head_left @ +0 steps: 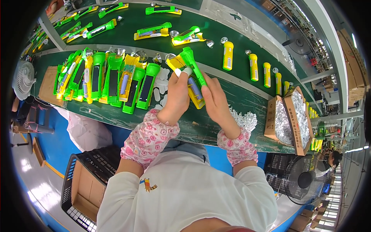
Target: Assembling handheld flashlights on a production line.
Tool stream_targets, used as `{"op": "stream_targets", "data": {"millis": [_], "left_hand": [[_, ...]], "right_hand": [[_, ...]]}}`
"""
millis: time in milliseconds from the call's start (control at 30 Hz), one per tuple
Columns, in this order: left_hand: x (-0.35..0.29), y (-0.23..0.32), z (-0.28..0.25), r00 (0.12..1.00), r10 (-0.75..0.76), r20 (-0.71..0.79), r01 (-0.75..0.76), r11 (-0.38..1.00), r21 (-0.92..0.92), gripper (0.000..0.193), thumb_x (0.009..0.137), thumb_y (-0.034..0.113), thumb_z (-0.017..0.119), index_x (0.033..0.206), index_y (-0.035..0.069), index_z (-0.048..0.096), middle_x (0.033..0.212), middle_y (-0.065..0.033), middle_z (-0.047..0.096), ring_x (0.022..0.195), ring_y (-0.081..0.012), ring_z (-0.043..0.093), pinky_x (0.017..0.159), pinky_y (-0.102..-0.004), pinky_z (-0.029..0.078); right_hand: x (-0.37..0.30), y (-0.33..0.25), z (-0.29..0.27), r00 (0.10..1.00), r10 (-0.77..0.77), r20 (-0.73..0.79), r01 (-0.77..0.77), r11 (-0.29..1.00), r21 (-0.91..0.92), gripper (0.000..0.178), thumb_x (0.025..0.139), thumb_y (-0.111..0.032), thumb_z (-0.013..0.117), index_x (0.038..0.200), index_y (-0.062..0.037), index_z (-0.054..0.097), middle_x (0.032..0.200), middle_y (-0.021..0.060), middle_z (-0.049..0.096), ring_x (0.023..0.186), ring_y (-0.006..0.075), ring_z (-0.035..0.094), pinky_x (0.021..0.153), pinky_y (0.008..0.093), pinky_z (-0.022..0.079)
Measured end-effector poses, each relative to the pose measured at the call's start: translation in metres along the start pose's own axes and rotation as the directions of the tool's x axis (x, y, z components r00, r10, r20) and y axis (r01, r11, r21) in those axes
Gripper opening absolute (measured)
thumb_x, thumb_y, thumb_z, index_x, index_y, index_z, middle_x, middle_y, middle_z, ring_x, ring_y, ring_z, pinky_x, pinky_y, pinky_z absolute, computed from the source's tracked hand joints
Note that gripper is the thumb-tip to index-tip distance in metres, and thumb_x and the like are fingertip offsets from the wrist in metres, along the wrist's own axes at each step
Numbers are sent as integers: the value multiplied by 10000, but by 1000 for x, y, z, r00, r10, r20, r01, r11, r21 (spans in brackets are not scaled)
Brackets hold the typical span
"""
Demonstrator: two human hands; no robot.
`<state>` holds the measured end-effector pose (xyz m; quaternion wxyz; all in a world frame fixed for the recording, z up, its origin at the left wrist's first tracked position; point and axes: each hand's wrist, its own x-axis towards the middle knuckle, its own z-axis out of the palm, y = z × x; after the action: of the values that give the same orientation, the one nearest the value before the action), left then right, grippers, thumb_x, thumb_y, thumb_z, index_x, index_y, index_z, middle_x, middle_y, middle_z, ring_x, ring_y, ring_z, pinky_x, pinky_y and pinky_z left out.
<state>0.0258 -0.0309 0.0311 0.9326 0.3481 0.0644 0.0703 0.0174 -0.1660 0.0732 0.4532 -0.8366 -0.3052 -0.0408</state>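
An opened flashlight lies across both hands above the green bench, its green half shell tilted beside the yellow half shell. A bluish-grey cylindrical battery sits inside the yellow half. My right hand is closed around the green half, fingers along its right side. My left hand is closed, its fingertips pinching a small white piece against the flashlight. To the left, several opened green-and-yellow flashlights stand close together, and loose white oval pieces lie beside them.
Small white parts are heaped right of my hands, near cardboard boxes full of similar parts. Beyond the bench, a green belt carries more flashlights, including closed yellow ones. Fans and a black crate stand around the bench.
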Motion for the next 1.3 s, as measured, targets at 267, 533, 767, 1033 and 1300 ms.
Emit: {"op": "stream_targets", "data": {"millis": [267, 533, 767, 1033, 1300], "left_hand": [[3, -9, -8, 985, -50, 162, 81, 979, -187, 353, 988, 329, 463, 1239, 80, 459, 1110, -107, 577, 1039, -244, 579, 922, -402, 460], [11, 19, -8, 988, -73, 139, 61, 994, 89, 247, 972, 175, 522, 1174, 36, 488, 1071, -118, 582, 1027, -225, 602, 843, -338, 514], [9, 9, -16, 988, -69, 141, 75, 997, -35, 215, 949, 121, 531, 1127, 5, 500, 1088, -128, 586, 1052, -257, 589, 873, -379, 493], [10, 23, -23, 975, -75, 210, 84, 996, -32, 314, 949, 219, 578, 1150, -12, 504, 1153, -212, 589, 1054, -302, 612, 969, -421, 493], [-3, -5, -69, 838, -535, 110, 546, 826, -142, 448, 988, 438, 421, 1169, 30, 452, 1020, -119, 556, 980, -283, 567, 902, -472, 464]], "right_hand": [[-8, 6, 14, 999, -24, -25, 15, 957, -289, 553, 932, -197, 537, 1453, -135, 362, 1041, 176, 441, 829, 306, 574, 703, 393, 500], [-9, 9, 14, 999, 34, -2, -32, 934, -355, 574, 923, -211, 545, 1457, -151, 342, 1052, 183, 449, 730, 338, 603, 589, 397, 517], [-12, 5, 12, 992, 43, 117, 16, 887, -462, 593, 917, -228, 557, 1459, -142, 331, 1075, 181, 457, 783, 329, 599, 602, 398, 519], [-43, 34, 22, 993, 101, 56, -113, 772, 625, 593, 915, -77, 560, 1455, -37, 318, 1316, 164, 470, 1049, 231, 544, 899, 303, 426], [-62, 45, -1, 993, -113, 33, 112, 993, 34, 560, 716, -146, 763, 1248, -144, 587, 1152, 126, 509, 1026, 310, 490, 852, 393, 452]]}}
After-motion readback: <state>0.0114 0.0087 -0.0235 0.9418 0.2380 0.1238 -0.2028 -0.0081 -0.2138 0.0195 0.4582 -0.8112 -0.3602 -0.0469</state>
